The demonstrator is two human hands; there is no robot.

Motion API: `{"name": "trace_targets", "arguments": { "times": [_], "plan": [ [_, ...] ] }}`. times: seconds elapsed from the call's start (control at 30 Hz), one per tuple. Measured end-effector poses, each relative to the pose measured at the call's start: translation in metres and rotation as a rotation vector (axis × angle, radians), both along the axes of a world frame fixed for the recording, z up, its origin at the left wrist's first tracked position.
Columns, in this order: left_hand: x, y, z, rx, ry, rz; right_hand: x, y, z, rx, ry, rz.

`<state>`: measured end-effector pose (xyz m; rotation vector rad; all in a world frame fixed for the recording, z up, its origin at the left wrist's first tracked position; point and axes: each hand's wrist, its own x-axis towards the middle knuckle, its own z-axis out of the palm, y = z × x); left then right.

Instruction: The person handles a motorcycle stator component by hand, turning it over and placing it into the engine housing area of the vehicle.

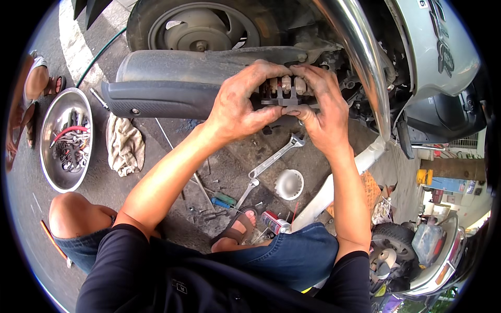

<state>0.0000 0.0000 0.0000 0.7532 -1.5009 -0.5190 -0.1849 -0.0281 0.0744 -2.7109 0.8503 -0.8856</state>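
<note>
Under the chrome tube of a scooter, I grip a dark metal part [284,99] between both hands; rounded, rusty metal pieces sit in a row along it. My left hand [235,104] closes round its left end, thumb along the lower edge. On the other end my right hand [327,107] is closed, with its thumb meeting the left one below. The fingers hide both ends, and whether the part is fixed to the scooter cannot be seen. Beside my left hand is the grey exhaust cover [159,99], below the scooter's wheel [201,34].
On the ground lie an adjustable wrench [276,156], another wrench [247,193], screwdrivers [224,200], a round metal cover [289,184] and a spray can [276,223]. A metal bowl [48,141] of tools and a rag [125,145] lie left. Another person's knee [36,81] shows there.
</note>
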Motion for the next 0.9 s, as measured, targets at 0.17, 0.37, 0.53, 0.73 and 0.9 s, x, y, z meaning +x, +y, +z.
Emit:
{"name": "trace_targets", "arguments": {
  "times": [0.17,0.37,0.53,0.73,0.9],
  "plan": [
    [-0.002,-0.001,0.000,-0.024,0.017,0.012,0.001,0.001,0.002,-0.020,0.007,0.008],
    [0.001,-0.002,-0.007,-0.009,0.005,0.002,0.001,0.000,-0.001,-0.030,-0.001,-0.002],
    [0.002,0.000,-0.004,-0.009,0.003,0.005,0.003,0.001,-0.002,-0.013,-0.035,0.007],
    [-0.007,-0.003,0.002,0.017,0.063,0.033,-0.002,-0.005,0.001,0.041,-0.068,-0.013],
    [-0.001,-0.003,0.003,0.020,-0.003,0.062,-0.014,-0.003,-0.002,0.228,-0.187,-0.048]
  ]
}}
